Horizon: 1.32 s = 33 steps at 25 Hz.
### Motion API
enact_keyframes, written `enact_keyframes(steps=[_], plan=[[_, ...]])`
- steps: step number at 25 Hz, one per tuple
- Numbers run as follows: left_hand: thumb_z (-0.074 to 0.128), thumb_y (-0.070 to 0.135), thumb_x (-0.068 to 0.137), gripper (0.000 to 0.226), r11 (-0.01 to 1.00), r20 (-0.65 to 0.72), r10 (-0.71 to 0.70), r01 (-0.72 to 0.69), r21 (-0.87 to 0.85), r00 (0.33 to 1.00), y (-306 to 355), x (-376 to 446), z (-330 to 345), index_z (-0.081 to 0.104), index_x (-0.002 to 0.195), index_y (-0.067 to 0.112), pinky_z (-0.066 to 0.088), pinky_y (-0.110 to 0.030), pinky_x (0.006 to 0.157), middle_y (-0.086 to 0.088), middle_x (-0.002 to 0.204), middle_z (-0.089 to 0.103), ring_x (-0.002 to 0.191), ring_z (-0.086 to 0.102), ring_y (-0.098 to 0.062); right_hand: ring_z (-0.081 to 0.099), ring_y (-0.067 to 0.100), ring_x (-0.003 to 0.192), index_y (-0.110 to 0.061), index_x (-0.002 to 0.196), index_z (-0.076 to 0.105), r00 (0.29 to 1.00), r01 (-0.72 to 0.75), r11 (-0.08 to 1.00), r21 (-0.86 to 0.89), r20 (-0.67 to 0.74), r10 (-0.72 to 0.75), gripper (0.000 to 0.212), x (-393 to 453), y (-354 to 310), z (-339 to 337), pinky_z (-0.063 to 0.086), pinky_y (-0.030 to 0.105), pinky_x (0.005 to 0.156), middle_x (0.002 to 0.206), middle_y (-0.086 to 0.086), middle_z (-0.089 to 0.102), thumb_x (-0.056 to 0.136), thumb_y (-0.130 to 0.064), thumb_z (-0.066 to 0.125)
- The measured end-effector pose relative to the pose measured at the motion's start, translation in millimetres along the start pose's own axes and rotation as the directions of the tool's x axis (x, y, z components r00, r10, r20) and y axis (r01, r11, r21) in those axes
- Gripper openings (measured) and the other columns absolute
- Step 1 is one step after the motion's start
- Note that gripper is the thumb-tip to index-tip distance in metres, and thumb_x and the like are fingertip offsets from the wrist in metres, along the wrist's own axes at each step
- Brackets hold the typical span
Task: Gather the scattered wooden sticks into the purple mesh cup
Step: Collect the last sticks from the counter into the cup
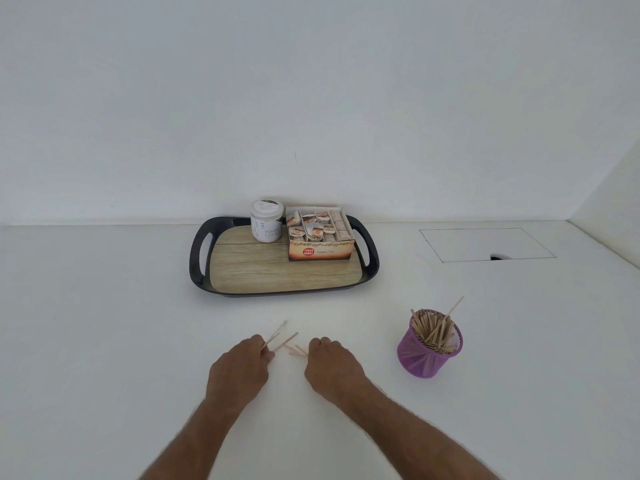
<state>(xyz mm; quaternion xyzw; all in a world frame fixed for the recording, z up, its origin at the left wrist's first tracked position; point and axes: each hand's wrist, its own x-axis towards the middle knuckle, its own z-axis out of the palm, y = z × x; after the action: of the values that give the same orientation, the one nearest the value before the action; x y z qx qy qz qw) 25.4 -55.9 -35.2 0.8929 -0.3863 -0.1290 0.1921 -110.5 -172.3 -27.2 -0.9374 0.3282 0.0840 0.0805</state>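
The purple mesh cup stands on the white table at the right, filled with many wooden sticks, one of them poking up high. My left hand rests low on the table at centre, its fingers closed on a few thin wooden sticks that fan out up and to the right. My right hand lies close beside it, fingers curled onto several short sticks between the two hands. The cup is apart from both hands, to the right of my right hand.
A black-rimmed tray with a wood-look floor sits behind the hands, holding a white jar and an open box of ginger tea bags. A flush hatch panel lies in the table at the back right. A wall is behind.
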Motion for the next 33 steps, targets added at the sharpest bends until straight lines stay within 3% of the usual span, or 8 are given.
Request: enact_keyframes(steps=[6, 9, 14, 19, 22, 25, 30, 33], plan=[[0.038, 0.027, 0.103, 0.017, 0.906, 0.029, -0.095, 0.098, -0.411, 0.995, -1.3, 1.8, -4.0, 0.042, 0.091, 0.015, 0.043, -0.036, 0.063, -0.002, 0.078, 0.064, 0.071, 0.059, -0.024, 0.057, 0.027, 0.082, -0.011, 0.094, 0.039, 0.991, -0.123, 0.922, 0.367, 0.089, 0.097, 0.004, -1.4, 11.7, -13.2, 0.038, 0.030, 0.067, 0.091, 0.013, 0.057, 0.096, -0.014, 0.039], [0.039, 0.026, 0.104, 0.019, 0.737, 0.076, -0.156, 0.167, -0.655, 0.985, 8.9, -1.2, -8.8, 0.047, 0.093, 0.013, 0.036, -0.030, 0.056, 0.001, 0.069, 0.058, 0.060, 0.045, -0.014, 0.049, 0.016, 0.070, -0.014, 0.092, 0.046, 0.954, -0.301, 0.545, 0.783, 0.252, 0.165, 0.010, -7.1, 28.0, -27.1, 0.038, 0.028, 0.060, 0.088, 0.006, 0.065, 0.099, -0.018, 0.039], [0.039, 0.027, 0.105, 0.027, 0.585, 0.141, -0.172, 0.217, -0.781, 0.975, 17.2, -7.1, -2.9, 0.062, 0.094, 0.020, 0.030, -0.027, 0.051, 0.003, 0.063, 0.050, 0.052, 0.037, -0.010, 0.049, 0.017, 0.062, -0.004, 0.113, 0.054, 0.926, -0.363, -0.032, 0.931, 0.364, 0.095, 0.020, -10.9, 36.2, -25.2, 0.044, 0.027, 0.056, 0.072, 0.009, 0.057, 0.102, 0.002, 0.039], [0.035, 0.025, 0.106, 0.030, 0.532, 0.150, -0.113, 0.187, -0.826, 0.982, 19.1, -12.8, 1.1, 0.060, 0.091, 0.016, 0.031, -0.024, 0.045, 0.001, 0.059, 0.045, 0.049, 0.037, -0.011, 0.047, 0.014, 0.052, 0.000, 0.110, 0.062, 0.890, -0.435, -0.220, 0.873, 0.454, 0.044, 0.030, -16.0, 40.2, -18.1, 0.038, 0.026, 0.046, 0.070, 0.007, 0.057, 0.100, 0.005, 0.034], [0.035, 0.021, 0.106, 0.029, 0.559, 0.048, 0.009, 0.035, -0.829, 0.999, 19.0, -17.8, 2.3, 0.058, 0.088, 0.018, 0.029, -0.021, 0.043, 0.004, 0.056, 0.041, 0.048, 0.034, -0.011, 0.033, 0.011, 0.046, -0.004, 0.108, 0.066, 0.874, -0.452, -0.217, 0.865, 0.478, 0.088, 0.028, -15.8, 37.8, -20.3, 0.022, 0.024, 0.042, 0.060, 0.000, 0.050, 0.097, -0.022, 0.048], [0.037, 0.013, 0.105, 0.027, 0.620, -0.007, 0.171, -0.113, -0.776, 0.985, 23.7, -22.1, 6.6, 0.056, 0.087, 0.017, 0.026, -0.020, 0.047, 0.004, 0.051, 0.037, 0.049, 0.029, -0.008, 0.022, 0.008, 0.048, -0.007, 0.108, 0.070, 0.906, -0.394, -0.155, 0.906, 0.411, 0.100, 0.060, -14.4, 24.4, -27.0, 0.019, 0.022, 0.040, 0.059, -0.005, 0.041, 0.077, -0.058, 0.077], [0.041, 0.011, 0.104, 0.025, 0.646, 0.102, 0.279, -0.108, -0.755, 0.955, 29.2, -24.4, 8.2, 0.060, 0.088, 0.014, 0.030, -0.020, 0.051, 0.006, 0.050, 0.041, 0.049, 0.033, -0.006, 0.025, 0.007, 0.040, -0.009, 0.092, 0.075, 0.972, -0.178, -0.220, 0.959, 0.206, 0.112, 0.026, -12.2, 4.9, -36.3, 0.022, 0.021, 0.036, 0.061, 0.000, 0.052, 0.093, -0.033, 0.068], [0.042, 0.014, 0.104, 0.026, 0.655, 0.164, 0.260, -0.049, -0.754, 0.952, 29.0, -24.1, 2.7, 0.064, 0.088, 0.015, 0.032, -0.017, 0.048, 0.005, 0.050, 0.044, 0.047, 0.035, -0.005, 0.031, 0.009, 0.042, -0.004, 0.083, 0.074, 0.975, -0.047, -0.043, 0.998, 0.056, 0.216, 0.023, -13.8, 2.1, -36.1, 0.027, 0.020, 0.039, 0.057, 0.002, 0.051, 0.095, -0.021, 0.066]])
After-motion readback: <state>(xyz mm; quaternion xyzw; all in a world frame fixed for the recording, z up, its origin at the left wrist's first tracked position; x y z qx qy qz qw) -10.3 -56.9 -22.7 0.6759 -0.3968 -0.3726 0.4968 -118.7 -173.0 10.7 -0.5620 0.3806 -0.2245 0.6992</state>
